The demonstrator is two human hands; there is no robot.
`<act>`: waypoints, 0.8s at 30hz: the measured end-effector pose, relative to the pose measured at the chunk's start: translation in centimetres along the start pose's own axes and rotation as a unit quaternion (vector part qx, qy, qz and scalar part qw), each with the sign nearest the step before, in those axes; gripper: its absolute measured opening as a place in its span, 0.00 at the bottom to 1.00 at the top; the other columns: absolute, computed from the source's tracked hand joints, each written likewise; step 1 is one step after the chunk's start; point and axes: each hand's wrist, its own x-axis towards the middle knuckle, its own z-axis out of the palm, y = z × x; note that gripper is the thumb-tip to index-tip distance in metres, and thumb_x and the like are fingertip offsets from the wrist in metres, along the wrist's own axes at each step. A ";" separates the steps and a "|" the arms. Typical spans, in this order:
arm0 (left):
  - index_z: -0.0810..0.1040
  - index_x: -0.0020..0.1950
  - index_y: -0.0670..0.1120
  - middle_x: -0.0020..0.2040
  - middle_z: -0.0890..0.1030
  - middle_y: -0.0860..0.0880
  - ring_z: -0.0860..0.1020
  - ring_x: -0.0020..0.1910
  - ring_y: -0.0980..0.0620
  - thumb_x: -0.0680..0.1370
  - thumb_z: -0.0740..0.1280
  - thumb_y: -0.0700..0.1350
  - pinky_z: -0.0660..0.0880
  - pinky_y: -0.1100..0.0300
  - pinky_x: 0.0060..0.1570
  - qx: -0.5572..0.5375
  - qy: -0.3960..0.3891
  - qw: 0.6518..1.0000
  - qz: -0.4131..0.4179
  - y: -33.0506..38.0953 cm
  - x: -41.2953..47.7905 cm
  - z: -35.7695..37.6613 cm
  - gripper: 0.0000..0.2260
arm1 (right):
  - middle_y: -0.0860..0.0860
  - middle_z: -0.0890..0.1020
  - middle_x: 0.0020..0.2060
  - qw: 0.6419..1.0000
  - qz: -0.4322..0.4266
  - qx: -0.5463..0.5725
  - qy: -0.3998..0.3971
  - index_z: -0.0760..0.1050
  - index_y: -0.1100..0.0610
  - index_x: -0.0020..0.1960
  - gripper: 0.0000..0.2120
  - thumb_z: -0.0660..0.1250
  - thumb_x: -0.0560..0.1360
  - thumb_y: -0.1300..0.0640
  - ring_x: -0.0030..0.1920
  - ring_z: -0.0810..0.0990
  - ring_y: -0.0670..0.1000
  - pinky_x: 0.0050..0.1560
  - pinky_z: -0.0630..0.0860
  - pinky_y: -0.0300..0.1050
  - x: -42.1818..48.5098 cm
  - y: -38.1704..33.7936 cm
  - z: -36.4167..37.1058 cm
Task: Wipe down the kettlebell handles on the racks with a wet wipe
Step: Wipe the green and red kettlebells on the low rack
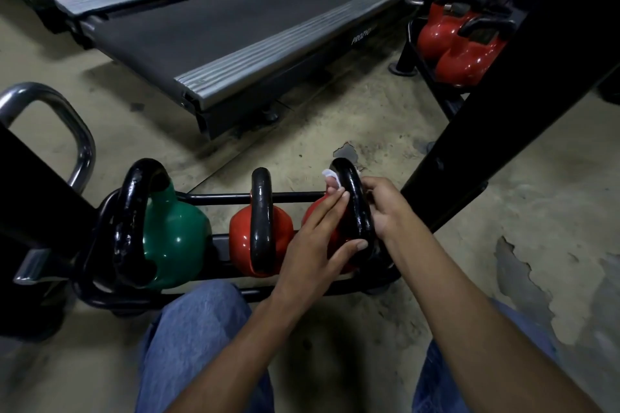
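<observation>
Three kettlebells stand on a low black rack (235, 198): a green one (174, 238), a red one (245, 238) in the middle, and a red one at the right whose black handle (357, 208) is between my hands. My left hand (315, 241) lies on the left side of that handle with straight fingers, and a white wet wipe (330, 176) shows at its fingertips against the handle. My right hand (385, 208) grips the handle from the right side.
A treadmill (235, 30) lies on the floor behind the rack. A black slanted frame post (503, 111) rises at the right, with a mirror showing two red kettlebells (459, 43). A chrome loop handle (60, 131) stands at the left. My jeans-clad knees are below.
</observation>
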 end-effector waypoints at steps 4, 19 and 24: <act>0.63 0.82 0.50 0.82 0.62 0.57 0.60 0.80 0.61 0.80 0.71 0.55 0.61 0.64 0.77 -0.001 0.000 1.000 0.002 -0.1 0.1 -0.1 0.34 | 0.54 0.87 0.40 0.945 -0.216 -0.194 0.149 0.81 0.59 0.52 0.09 0.62 0.80 0.62 0.40 0.86 0.52 0.40 0.82 0.43 -1.4 0.6 0.6; 0.68 0.80 0.47 0.80 0.67 0.56 0.65 0.79 0.59 0.78 0.73 0.55 0.68 0.57 0.76 0.011 0.021 1.000 0.019 -0.2 -0.1 0.0 0.33 | 0.44 0.86 0.42 0.606 -0.397 -0.674 0.149 0.82 0.48 0.51 0.05 0.68 0.79 0.49 0.43 0.84 0.43 0.45 0.80 0.43 -4.2 -1.6 0.7; 0.69 0.80 0.48 0.80 0.67 0.54 0.64 0.79 0.59 0.79 0.73 0.54 0.67 0.53 0.76 0.011 0.022 0.999 0.023 -0.3 -0.5 0.0 0.31 | 0.55 0.87 0.40 0.953 -0.150 -0.226 0.133 0.81 0.59 0.51 0.10 0.62 0.82 0.57 0.39 0.86 0.54 0.36 0.82 0.41 -1.7 -0.2 1.4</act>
